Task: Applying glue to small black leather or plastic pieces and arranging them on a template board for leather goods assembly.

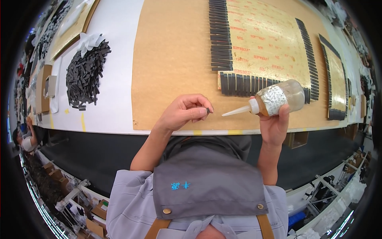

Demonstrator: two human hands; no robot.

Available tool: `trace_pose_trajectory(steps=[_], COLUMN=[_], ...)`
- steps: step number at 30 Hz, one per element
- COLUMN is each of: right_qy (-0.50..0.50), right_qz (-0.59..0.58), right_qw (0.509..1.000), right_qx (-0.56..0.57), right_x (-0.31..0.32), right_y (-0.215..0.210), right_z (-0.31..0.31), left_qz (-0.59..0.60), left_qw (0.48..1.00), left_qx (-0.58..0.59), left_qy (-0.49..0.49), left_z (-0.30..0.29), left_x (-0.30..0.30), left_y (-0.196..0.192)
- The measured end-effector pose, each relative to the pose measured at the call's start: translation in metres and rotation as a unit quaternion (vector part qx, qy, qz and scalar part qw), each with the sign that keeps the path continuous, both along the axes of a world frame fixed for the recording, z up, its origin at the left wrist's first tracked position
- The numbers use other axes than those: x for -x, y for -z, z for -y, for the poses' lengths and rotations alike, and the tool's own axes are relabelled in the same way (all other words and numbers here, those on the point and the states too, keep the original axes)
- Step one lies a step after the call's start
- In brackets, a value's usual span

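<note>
My left hand (188, 111) is closed in a pinch, with a small black strip (207, 111) between thumb and fingertips. In my right hand (275, 123) lies a clear squeeze bottle (293, 95), tilted on its side, with a pale label and some amber liquid inside. Its long white nozzle (237, 110) points left toward the strip, a short gap apart. Beyond the bottle, a yellowish sheet with red print (266, 44) has rows of black strips (221, 44) along its left, right and near edges.
A heap of loose black strips (85, 75) sits at the left, with a crumpled white piece (90, 43) on top. Brown paper (171, 51) covers the table's middle. Another strip-edged sheet (335, 75) lies at the right. A cardboard box (43, 89) stands far left; another person (28, 139) is beyond.
</note>
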State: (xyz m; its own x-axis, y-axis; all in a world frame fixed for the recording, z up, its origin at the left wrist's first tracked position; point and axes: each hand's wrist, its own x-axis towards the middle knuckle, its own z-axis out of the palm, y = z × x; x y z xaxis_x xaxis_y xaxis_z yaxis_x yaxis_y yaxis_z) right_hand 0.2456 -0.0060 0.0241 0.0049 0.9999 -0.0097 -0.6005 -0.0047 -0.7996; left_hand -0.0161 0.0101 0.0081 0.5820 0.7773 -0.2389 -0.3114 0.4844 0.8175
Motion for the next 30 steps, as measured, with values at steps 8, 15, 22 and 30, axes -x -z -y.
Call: trace_pose_trajectory(steps=[8, 15, 22, 30], right_qy=[-0.003, 0.009, 0.01, 0.01], right_qz=[0.0, 0.001, 0.012, 0.021], right_qw=[1.0, 1.0, 1.0, 1.0], right_qx=[-0.013, -0.025, -0.014, -0.02], right_x=[0.008, 0.015, 0.014, 0.015], right_y=[-0.001, -0.001, 0.002, 0.001], right_z=[-0.002, -0.002, -0.001, 0.0], left_qz=[0.114, 0.082, 0.08, 0.075], left_qw=[0.992, 0.994, 0.993, 0.993], left_qx=[-0.051, -0.073, -0.078, -0.082], left_qy=[0.015, 0.026, 0.029, 0.03], left_z=[0.002, 0.003, 0.003, 0.003], left_x=[-0.004, -0.006, -0.005, -0.005], left_y=[0.006, 0.002, 0.004, 0.004])
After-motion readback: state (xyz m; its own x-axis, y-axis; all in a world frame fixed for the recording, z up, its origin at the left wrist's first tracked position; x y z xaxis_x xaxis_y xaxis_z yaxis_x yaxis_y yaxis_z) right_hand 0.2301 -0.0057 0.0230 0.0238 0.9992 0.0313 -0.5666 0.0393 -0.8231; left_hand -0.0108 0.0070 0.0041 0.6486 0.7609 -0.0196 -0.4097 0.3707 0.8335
